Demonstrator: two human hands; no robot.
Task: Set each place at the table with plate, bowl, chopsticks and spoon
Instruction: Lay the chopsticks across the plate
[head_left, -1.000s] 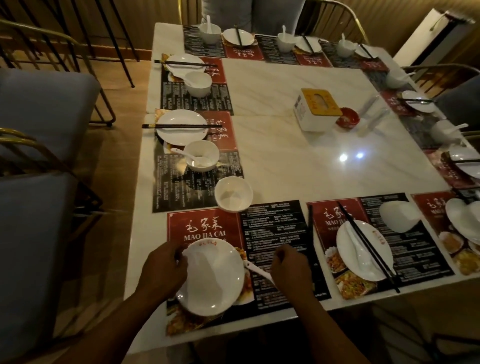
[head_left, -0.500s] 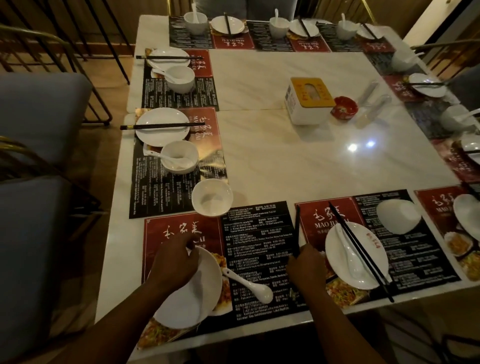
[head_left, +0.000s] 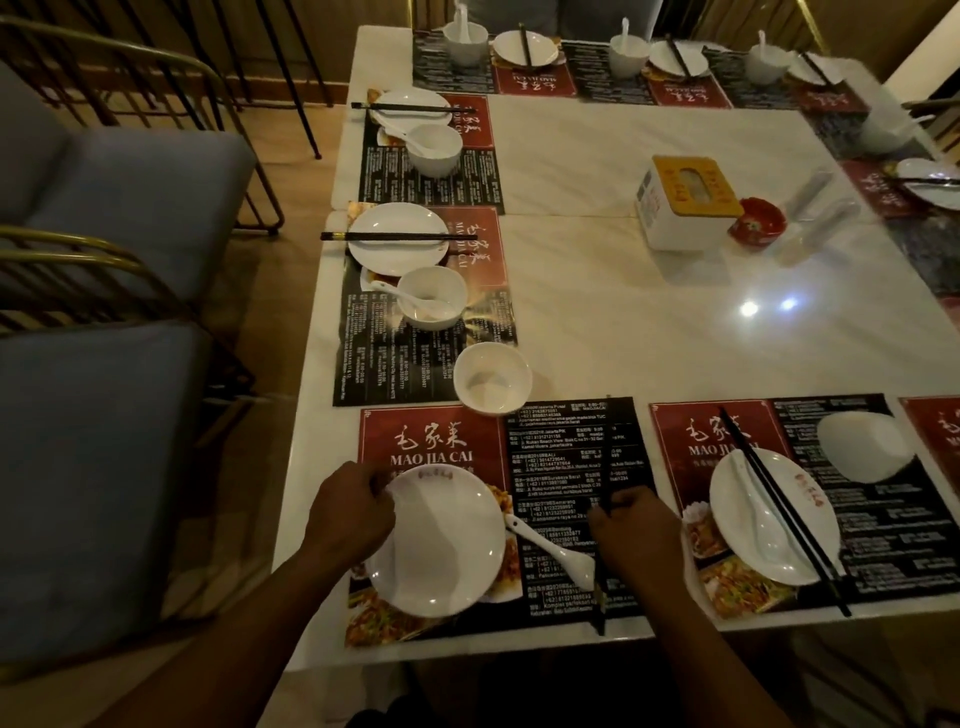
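table (head_left: 649, 332): white marble | on it: placemats (head_left: 431, 447) along edges; tissue box (head_left: 685, 202); red dish (head_left: 758, 224); 1 bowl (head_left: 492, 378)

Chopsticks (head_left: 601, 609) — partly behind right hand (head_left: 636, 527).

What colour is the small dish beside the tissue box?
Red. The small dish shows best in the head view, the only view here.
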